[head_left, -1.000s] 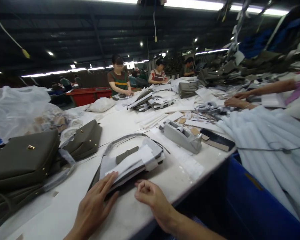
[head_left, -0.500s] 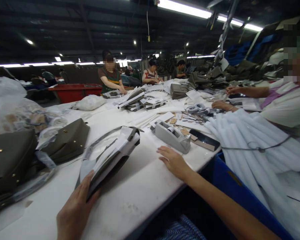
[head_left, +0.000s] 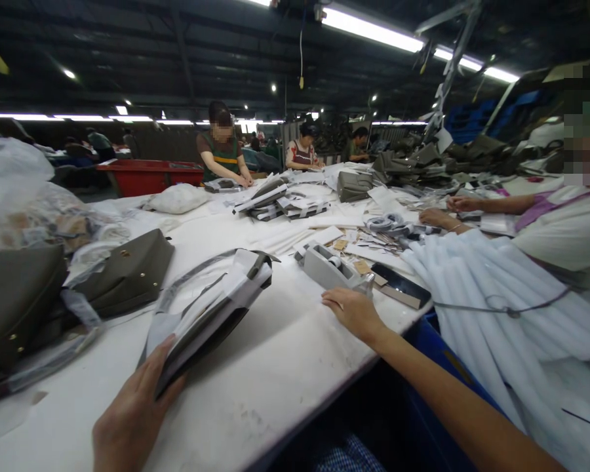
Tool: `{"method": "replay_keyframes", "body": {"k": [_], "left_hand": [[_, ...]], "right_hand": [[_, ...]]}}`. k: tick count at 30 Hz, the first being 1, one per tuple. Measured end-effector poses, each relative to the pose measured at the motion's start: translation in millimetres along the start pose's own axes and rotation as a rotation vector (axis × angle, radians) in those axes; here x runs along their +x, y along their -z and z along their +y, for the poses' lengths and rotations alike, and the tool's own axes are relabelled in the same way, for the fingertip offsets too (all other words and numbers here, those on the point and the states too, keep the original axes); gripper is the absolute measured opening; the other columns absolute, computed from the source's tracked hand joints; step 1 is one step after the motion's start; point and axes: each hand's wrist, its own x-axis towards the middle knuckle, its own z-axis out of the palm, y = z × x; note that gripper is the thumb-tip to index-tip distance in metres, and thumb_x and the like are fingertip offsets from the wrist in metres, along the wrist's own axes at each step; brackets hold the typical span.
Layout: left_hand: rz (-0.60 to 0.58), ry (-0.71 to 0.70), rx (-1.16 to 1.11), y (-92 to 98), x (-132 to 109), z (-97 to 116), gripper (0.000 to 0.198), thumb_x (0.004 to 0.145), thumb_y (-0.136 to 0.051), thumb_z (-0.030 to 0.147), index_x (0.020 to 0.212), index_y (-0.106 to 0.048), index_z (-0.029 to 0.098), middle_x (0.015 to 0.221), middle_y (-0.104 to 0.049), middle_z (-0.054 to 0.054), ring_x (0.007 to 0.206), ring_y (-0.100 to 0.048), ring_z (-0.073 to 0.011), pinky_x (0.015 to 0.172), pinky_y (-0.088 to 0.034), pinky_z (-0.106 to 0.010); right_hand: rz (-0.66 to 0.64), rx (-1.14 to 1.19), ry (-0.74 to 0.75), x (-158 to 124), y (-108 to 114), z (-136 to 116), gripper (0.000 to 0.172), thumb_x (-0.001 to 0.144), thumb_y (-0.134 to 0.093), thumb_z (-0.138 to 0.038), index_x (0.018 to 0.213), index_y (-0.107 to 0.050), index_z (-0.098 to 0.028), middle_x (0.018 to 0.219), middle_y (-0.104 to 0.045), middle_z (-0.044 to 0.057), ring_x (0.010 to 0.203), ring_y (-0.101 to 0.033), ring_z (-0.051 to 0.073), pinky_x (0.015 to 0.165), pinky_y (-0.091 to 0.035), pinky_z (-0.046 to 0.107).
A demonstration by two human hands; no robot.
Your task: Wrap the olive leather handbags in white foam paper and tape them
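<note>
At the front of a white worktable [head_left: 275, 367], left of centre: a flat dark olive bag [head_left: 209, 334] with white paper on its upper face, tilted, its far end higher than its near end. Over its far-left side, a wrapped grey strap [head_left: 170, 288] in a long arch.

At the bag's near corner, the wearer's left hand [head_left: 130, 403], grasping: fingers along the upper face, thumb underneath, opened only to the thickness of the bag.

Well apart, to the right, the wearer's right hand [head_left: 356, 314], off the bag, palm down, fingers loosely bent. Just behind it, a grey tape dispenser [head_left: 327, 265]; impossible to tell whether touched, or whether anything small is pinched between fingertips.

Beyond the dispenser, a dark flat tray-like object [head_left: 406, 278] with a brown strip [head_left: 397, 295] across it. Further right, a corded bundle of white foam rolls [head_left: 491, 341], and behind it a co-worker's hands [head_left: 442, 216].

To the left, olive bags with gold-coloured studs [head_left: 128, 272]. Across the table, stacked wrapped pieces [head_left: 275, 200], and a person in a green apron [head_left: 221, 157], head bent.
</note>
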Motion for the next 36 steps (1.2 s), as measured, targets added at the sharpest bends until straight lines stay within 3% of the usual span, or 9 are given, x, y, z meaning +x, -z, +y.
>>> {"method": "replay_keyframes", "body": {"k": [4, 6, 10, 12, 15, 19, 22, 32, 36], "left_hand": [[0.024, 0.045, 0.153, 2.8, 2.9, 3.0, 0.057, 0.098, -0.045, 0.036, 0.151, -0.024, 0.035, 0.126, -0.066, -0.007, 0.092, -0.07, -0.0273, 0.054, -0.045, -0.029], [0.02, 0.062, 0.148, 4.4, 4.0, 3.7, 0.056, 0.098, -0.046, 0.036, 0.151, -0.026, 0.033, 0.127, -0.065, -0.008, 0.094, -0.07, -0.028, 0.054, -0.046, -0.03], [0.008, 0.061, 0.111, 6.1, 4.0, 2.7, 0.056, 0.098, -0.048, 0.035, 0.15, -0.029, 0.029, 0.13, -0.063, -0.009, 0.101, -0.068, -0.0275, 0.06, -0.051, -0.03], [0.003, 0.07, 0.114, 6.0, 2.8, 0.1, 0.056, 0.098, -0.049, 0.034, 0.15, -0.031, 0.028, 0.13, -0.063, -0.009, 0.103, -0.068, -0.0272, 0.062, -0.052, -0.03], [0.017, 0.069, 0.096, 5.1, 0.9, -7.1, 0.059, 0.096, -0.052, 0.033, 0.15, -0.029, 0.029, 0.132, -0.062, -0.008, 0.104, -0.068, -0.0262, 0.064, -0.054, -0.029], [0.097, 0.119, 0.037, 4.0, 0.3, -16.0, 0.069, 0.091, -0.063, 0.033, 0.15, -0.028, 0.032, 0.132, -0.063, -0.005, 0.103, -0.069, -0.0247, 0.072, -0.057, -0.028], [0.134, 0.167, 0.005, 3.7, 0.8, -17.7, 0.071, 0.089, -0.066, 0.032, 0.15, -0.029, 0.033, 0.133, -0.063, -0.004, 0.104, -0.069, -0.0251, 0.079, -0.057, -0.03], [0.163, 0.021, 0.033, 6.4, 22.1, -10.2, 0.068, 0.088, -0.067, 0.027, 0.148, -0.035, 0.025, 0.131, -0.063, -0.007, 0.107, -0.067, -0.0249, 0.08, -0.055, -0.029], [0.207, -0.062, 0.094, 13.6, 34.7, -1.5, 0.064, 0.088, -0.067, 0.026, 0.146, -0.04, 0.025, 0.126, -0.067, -0.005, 0.103, -0.069, -0.0225, 0.075, -0.055, -0.027]], "right_hand": [[-0.33, 0.423, 0.092, -13.5, 18.0, -44.9, 0.021, 0.091, -0.06, -0.038, 0.097, -0.077, -0.027, 0.098, -0.077, 0.002, 0.091, -0.071, 0.021, 0.084, -0.055, 0.032], [-0.433, 0.468, 0.106, -15.7, 12.7, -57.9, 0.028, 0.092, -0.058, -0.044, 0.105, -0.075, -0.027, 0.103, -0.076, 0.003, 0.095, -0.071, 0.022, 0.086, -0.055, 0.032], [-0.265, 0.205, 0.08, 6.1, -31.3, -63.6, 0.055, 0.091, -0.059, -0.046, 0.137, -0.056, -0.014, 0.145, -0.05, 0.015, 0.135, -0.045, 0.029, 0.115, -0.034, 0.042], [-0.317, 0.078, 0.04, 20.1, -58.8, -67.1, 0.074, 0.089, -0.06, -0.051, 0.146, -0.042, -0.007, 0.155, -0.031, 0.021, 0.145, -0.027, 0.034, 0.12, -0.022, 0.047], [-0.414, 0.0, 0.036, 22.4, -87.8, -82.8, 0.086, 0.089, -0.053, -0.061, 0.149, -0.034, -0.002, 0.157, -0.018, 0.026, 0.148, -0.013, 0.037, 0.121, -0.013, 0.052], [-0.51, 0.092, 0.229, -9.3, -93.8, -109.5, 0.09, 0.087, -0.044, -0.073, 0.151, -0.033, -0.01, 0.158, -0.02, 0.022, 0.148, -0.015, 0.035, 0.121, -0.012, 0.051], [-0.462, 0.116, 0.24, -24.7, -90.2, -119.2, 0.081, 0.091, -0.035, -0.072, 0.149, -0.039, -0.015, 0.157, -0.029, 0.017, 0.147, -0.023, 0.031, 0.122, -0.011, 0.05], [-0.454, 0.148, 0.344, 44.6, -136.9, -151.4, 0.082, 0.094, -0.039, -0.066, 0.15, -0.034, -0.006, 0.156, -0.027, 0.021, 0.147, -0.022, 0.032, 0.121, -0.017, 0.048], [-0.334, 0.168, 0.344, 24.9, -123.5, -156.4, 0.075, 0.096, -0.039, -0.061, 0.147, -0.039, -0.005, 0.154, -0.034, 0.021, 0.146, -0.025, 0.032, 0.121, -0.018, 0.049]]}}
